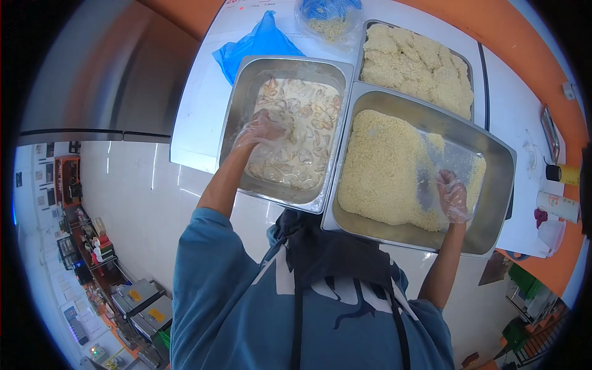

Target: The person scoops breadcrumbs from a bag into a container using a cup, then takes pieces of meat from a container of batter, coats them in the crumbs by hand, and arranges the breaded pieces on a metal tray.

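Note:
My left hand [264, 129], in a clear plastic glove, reaches into a deep steel pan [231, 125] of meat-like pieces in pale wet batter [307, 134]; its fingertips are at the batter, and whether they grip a piece cannot be told. In the larger steel pan [497, 185] to the right, my right hand [452, 196], gloved too, is over the bare patch of the pan's bottom. Its fingers look curled, and their inside is hidden. Pale yellow crumbs [384, 166] lie heaped to the left of it, with a thinner strip on its right.
Behind stands another steel tray [471, 69] heaped with crumb-coated food [416, 64]. A blue plastic bag [259, 41] and a blue basket [328, 7] in clear plastic lie at the far edge. Bottles [566, 175] and a clear plastic tub [552, 238] are at the right.

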Motion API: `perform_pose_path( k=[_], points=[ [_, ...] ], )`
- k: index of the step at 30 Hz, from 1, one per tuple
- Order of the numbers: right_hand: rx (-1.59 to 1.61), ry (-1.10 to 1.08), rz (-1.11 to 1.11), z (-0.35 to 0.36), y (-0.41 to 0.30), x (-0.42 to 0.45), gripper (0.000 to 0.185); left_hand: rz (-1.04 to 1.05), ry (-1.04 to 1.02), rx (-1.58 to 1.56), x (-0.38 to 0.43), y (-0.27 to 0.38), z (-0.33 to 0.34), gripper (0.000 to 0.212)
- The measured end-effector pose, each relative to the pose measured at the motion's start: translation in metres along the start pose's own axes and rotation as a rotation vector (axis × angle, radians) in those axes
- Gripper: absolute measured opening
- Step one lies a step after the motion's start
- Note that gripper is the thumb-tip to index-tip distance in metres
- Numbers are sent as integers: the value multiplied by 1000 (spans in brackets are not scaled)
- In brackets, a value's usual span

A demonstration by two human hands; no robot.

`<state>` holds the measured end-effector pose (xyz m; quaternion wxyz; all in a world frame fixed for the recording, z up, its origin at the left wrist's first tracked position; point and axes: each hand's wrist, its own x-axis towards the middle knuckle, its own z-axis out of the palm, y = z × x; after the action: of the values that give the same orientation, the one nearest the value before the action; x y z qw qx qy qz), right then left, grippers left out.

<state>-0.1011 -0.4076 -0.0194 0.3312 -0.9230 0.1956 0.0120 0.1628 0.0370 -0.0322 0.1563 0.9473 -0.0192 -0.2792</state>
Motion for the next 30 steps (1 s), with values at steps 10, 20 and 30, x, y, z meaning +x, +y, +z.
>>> perform_pose_path(
  k=[10, 20, 30],
  points=[
    [97, 20, -60, 4, 13, 0, 24, 21, 174, 93, -32, 15, -43, 48],
    [19, 29, -57, 2, 4, -1, 25, 354, 465, 318, -36, -3, -23, 31],
    [-23, -7, -25, 0, 5, 0, 26, 393, -11, 170, -60, 6, -31, 30]
  ],
)
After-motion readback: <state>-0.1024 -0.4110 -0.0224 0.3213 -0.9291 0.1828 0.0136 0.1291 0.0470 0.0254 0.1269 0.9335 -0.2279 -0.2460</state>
